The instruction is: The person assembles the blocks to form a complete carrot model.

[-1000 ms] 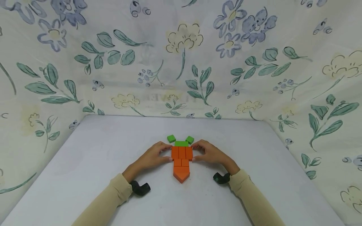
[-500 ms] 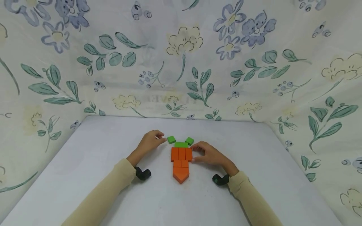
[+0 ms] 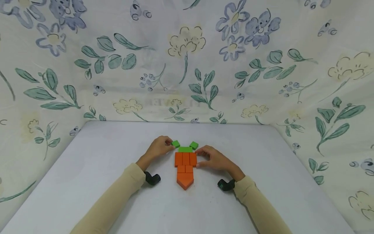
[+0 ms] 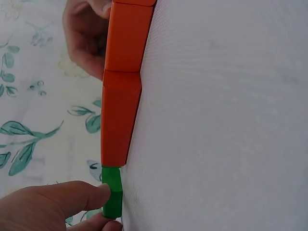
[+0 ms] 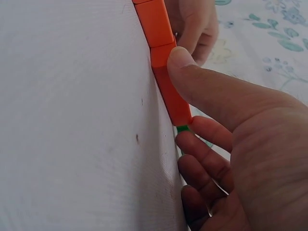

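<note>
Flat on the white table, orange and green blocks form a carrot shape. Three upright orange blocks point(image 3: 186, 159) stand side by side above two small orange blocks point(image 3: 185, 169) and a pointed orange block point(image 3: 185, 178). A green bar block point(image 3: 185, 149) tops them. My left hand point(image 3: 158, 147) pinches the small left green block point(image 3: 175, 144) between thumb and fingers, as the left wrist view shows. My right hand point(image 3: 215, 158) rests at the right side of the orange row, thumb and index finger touching its side. The small right green block point(image 3: 194, 145) lies tilted beyond it.
The white table point(image 3: 117, 136) runs back to a floral-patterned cloth point(image 3: 163, 74) hanging behind and at both sides. A black wrist device point(image 3: 153, 178) sits at the left cuff and another black device point(image 3: 226, 185) at the right.
My left hand has left the side of the orange row, moved up and away, and taken hold of the small left green block. The right hand stays at the orange blocks.
</note>
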`<state>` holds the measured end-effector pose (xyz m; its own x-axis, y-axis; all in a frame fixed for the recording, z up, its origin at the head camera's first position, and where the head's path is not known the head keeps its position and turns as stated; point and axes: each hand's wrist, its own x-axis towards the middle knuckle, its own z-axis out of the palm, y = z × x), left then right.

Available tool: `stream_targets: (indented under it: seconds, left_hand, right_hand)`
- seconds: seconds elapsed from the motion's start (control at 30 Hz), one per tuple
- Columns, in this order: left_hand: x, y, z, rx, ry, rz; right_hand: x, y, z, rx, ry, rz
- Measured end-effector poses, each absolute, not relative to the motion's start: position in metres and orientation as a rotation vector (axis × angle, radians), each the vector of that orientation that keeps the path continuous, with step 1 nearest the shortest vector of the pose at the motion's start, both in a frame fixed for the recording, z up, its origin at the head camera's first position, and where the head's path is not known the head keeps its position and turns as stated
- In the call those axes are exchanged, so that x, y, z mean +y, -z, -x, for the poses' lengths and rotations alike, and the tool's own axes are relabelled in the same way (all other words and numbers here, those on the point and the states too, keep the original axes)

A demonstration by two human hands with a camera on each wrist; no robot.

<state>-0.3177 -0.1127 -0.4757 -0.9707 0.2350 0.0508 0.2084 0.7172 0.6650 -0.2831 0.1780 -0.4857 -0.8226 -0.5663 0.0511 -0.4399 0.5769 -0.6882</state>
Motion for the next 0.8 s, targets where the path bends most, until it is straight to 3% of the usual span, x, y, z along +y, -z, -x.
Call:
stream_targets:
  seconds: [0.8]
  left_hand:
    - [-0.104,0.487,0.312,2.918,-1.198,-0.312]
  right_hand:
    - [0.179,0.488,0.286,2.616,1.095,0.891]
